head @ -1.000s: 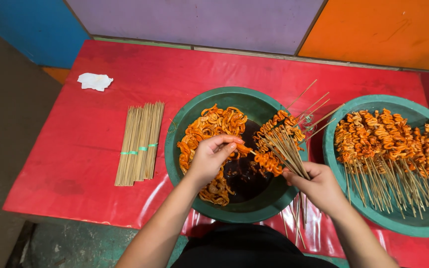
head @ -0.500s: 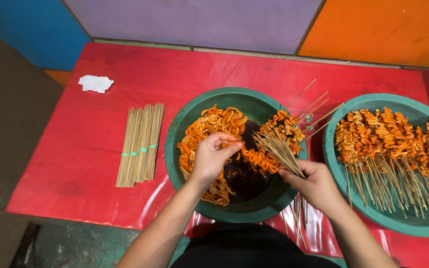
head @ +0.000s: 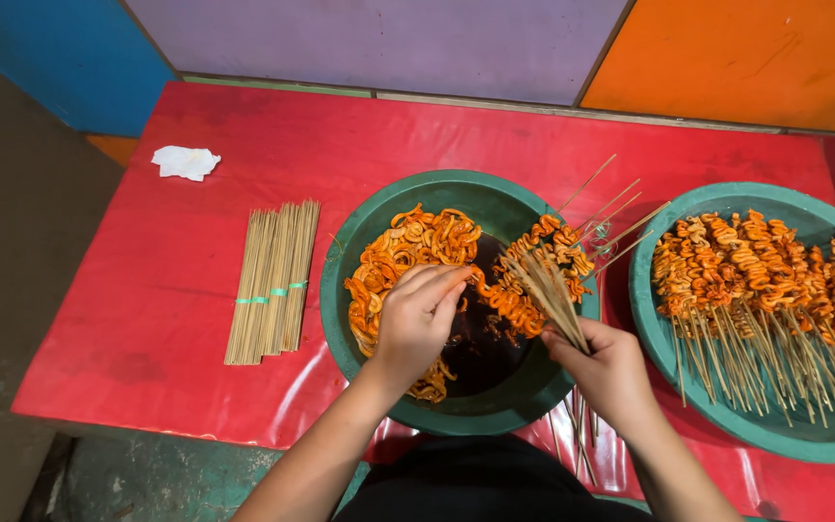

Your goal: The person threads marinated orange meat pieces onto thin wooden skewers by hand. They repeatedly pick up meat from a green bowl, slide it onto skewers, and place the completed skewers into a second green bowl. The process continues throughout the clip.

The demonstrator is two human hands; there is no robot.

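Note:
A green basin (head: 369,227) in front of me holds orange curled strips of marinated meat (head: 408,242) in dark sauce. My left hand (head: 417,319) hovers over it, fingers pinching an orange strip (head: 480,285) that is being threaded on a stick. My right hand (head: 606,367) grips a bunch of bamboo skewers (head: 548,290), some of them loaded with orange strips (head: 514,309), tips pointing up-left over the basin. A few loaded skewers (head: 558,242) lean on the basin's right rim.
A second green basin (head: 775,440) at the right is piled with finished skewers (head: 765,271). A banded bundle of bare sticks (head: 273,280) lies on the red table cover (head: 195,116) at the left, with a crumpled white tissue (head: 186,161) behind it. Coloured wall panels stand at the back.
My left hand has flattened and slid slightly right and down over the meat. My right hand has tilted the skewer bunch more upright and drawn a little lower.

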